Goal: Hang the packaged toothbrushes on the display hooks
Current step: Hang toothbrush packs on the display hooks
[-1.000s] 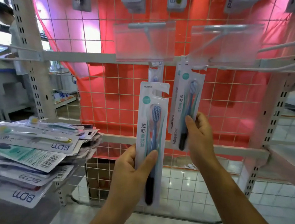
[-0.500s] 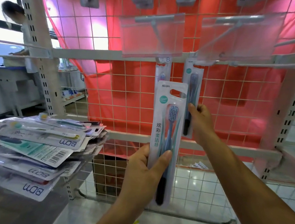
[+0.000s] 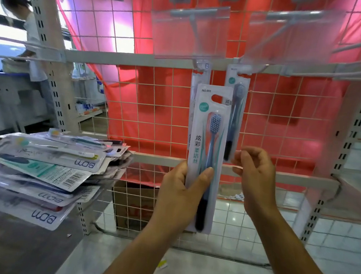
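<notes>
Head view: the white card-and-blister pack holding a blue-grey toothbrush (image 3: 206, 156) stands upright in my left hand (image 3: 180, 200). The thumb lies across the front of its lower half and the fingers wrap behind, so that hand is clamped on it. The pack's cut-out hang slot (image 3: 220, 98) is at the top, below the hook line and not yet on a hook.

My right hand (image 3: 256, 178) is just beside it with the fingers loosely curled and nothing in them. Its fingertips are near the bottom edge of a matching white pack (image 3: 237, 102) that hangs from the right-hand hook. I cannot tell whether they touch it. A second hung pack (image 3: 199, 77) shows behind the one I hold, under the left clear plastic label flap (image 3: 189, 30).

The risks I see are these:
- I grip the pack low, so the card top may flex as I lift, and the slot could miss the hook tip, which the flap mostly hides.
- The top edge might catch under that flap and push it up instead of threading on.
- A nudge from my right hand could set the hung pack swinging, or walk it forward off its hook.

Further left, the loose heap of packaged toothbrushes (image 3: 41, 168) overhangs the edge of the grey table (image 3: 1, 252). A careless grab there could slide several to the floor.
</notes>
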Demonstrator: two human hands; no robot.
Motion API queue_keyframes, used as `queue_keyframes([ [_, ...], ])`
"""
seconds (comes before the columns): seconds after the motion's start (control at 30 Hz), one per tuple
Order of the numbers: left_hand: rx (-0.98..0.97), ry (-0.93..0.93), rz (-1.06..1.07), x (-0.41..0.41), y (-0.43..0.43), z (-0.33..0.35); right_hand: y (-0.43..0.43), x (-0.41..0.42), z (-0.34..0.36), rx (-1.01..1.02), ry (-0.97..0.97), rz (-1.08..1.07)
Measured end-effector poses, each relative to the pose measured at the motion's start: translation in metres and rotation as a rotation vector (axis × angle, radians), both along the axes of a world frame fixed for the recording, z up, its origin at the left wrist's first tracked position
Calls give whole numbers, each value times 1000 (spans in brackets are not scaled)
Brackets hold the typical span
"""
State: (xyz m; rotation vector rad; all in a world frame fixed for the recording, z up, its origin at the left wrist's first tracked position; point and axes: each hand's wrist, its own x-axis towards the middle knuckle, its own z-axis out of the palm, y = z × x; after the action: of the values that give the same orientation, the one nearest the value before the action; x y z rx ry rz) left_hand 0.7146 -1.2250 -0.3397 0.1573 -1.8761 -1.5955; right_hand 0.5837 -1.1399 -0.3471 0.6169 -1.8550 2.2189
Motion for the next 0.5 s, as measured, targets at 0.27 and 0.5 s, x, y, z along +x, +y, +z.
queue_keyframes([
  [0.27, -21, 16, -8, 1, 8, 5, 22, 53, 20, -53, 71, 295],
  [0.5, 0, 124, -96, 13, 24, 15, 32, 82, 37, -34, 189, 347],
])
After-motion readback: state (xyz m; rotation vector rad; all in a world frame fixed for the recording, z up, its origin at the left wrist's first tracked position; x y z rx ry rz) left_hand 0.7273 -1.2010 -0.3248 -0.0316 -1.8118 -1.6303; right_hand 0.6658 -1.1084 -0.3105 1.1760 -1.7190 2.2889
